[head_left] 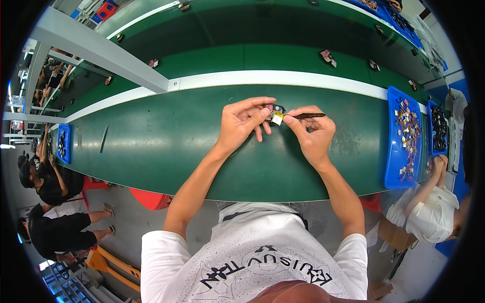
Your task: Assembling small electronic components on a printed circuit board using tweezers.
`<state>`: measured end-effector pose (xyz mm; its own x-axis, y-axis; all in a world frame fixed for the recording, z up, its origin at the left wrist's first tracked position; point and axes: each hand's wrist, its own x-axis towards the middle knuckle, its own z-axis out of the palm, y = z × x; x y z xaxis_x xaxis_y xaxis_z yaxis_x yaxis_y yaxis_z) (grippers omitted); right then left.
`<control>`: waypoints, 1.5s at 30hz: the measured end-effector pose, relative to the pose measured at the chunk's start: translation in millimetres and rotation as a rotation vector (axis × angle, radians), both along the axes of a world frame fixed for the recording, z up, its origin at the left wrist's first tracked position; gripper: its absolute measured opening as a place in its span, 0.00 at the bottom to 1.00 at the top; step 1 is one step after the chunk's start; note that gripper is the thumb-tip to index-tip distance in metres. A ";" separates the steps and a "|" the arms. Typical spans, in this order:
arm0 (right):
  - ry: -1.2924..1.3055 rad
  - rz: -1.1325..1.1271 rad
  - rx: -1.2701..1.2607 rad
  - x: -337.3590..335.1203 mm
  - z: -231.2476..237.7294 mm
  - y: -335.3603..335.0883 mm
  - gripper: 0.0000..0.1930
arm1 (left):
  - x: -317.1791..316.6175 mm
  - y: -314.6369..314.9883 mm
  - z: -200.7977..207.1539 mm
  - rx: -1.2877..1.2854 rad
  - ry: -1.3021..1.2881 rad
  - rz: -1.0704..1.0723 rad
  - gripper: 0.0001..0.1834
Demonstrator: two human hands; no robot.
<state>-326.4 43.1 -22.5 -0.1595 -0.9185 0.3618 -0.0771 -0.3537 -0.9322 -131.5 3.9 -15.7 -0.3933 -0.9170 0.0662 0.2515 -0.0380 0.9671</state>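
Over the green workbench, my left hand is closed round a small electronic unit with a black casing and a reddish board, held between thumb and fingers. A small white-and-yellow piece sits at the unit's near side; it looks like a small battery pack. My right hand has its thumb and fingertip pinched at that piece. In the same hand lies a slim black tool, pointing right; its tip is hidden by my fingers, so its exact kind is unclear.
At the right stands a blue tray of small wired parts, with a blue bin of black pieces beyond. A white rail borders the green belt, which carries scattered units. Co-workers sit at both sides. A thin strip lies left.
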 end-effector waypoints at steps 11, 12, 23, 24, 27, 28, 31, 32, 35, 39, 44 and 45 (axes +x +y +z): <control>-0.027 -0.045 0.010 4.3 4.0 1.1 0.05 | 1.0 -2.6 -0.6 0.034 -0.048 0.055 0.16; 0.020 -0.042 -0.007 3.7 0.7 2.0 0.05 | 1.2 -2.8 -0.5 0.031 -0.048 0.056 0.16; 0.249 -0.070 -0.137 1.1 2.3 2.5 0.06 | -2.6 -0.1 0.0 0.039 -0.047 0.064 0.16; 0.279 -0.062 -0.175 1.6 4.2 2.3 0.06 | -2.3 -0.2 -0.7 0.033 -0.062 0.071 0.16; 0.351 -0.034 -0.302 3.9 7.0 0.2 0.06 | -2.1 1.8 3.2 0.022 -0.123 0.082 0.16; 0.393 -0.015 -0.393 4.0 7.4 -0.3 0.06 | -2.4 2.5 4.8 0.017 -0.169 0.086 0.16; 0.468 -0.011 -0.450 3.5 7.3 1.0 0.07 | -2.7 2.7 -0.6 -0.004 -0.207 0.110 0.16; 0.509 -0.005 -0.475 3.4 7.0 1.2 0.07 | -3.0 2.9 -0.9 -0.004 -0.207 0.110 0.16; 0.565 -0.011 -0.518 4.1 3.9 1.5 0.12 | -4.4 3.8 -0.8 -0.033 -0.238 0.133 0.14; 0.637 -0.026 -0.571 4.1 -1.2 1.5 0.14 | -5.2 4.5 -0.2 -0.034 -0.310 0.157 0.13; 0.640 -0.016 -0.547 5.3 -1.7 2.7 0.14 | -6.1 3.4 0.9 -0.028 -0.348 0.156 0.12; 0.640 -0.023 -0.549 5.8 -3.0 1.4 0.14 | -5.8 2.9 -0.9 -0.005 -0.350 0.151 0.11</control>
<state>-320.7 44.5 -25.5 0.2118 -0.5853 0.7827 -0.5444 -0.7357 -0.4028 -137.4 6.7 -16.5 -0.2531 -0.9665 -0.0433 -0.0920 -0.0205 0.9955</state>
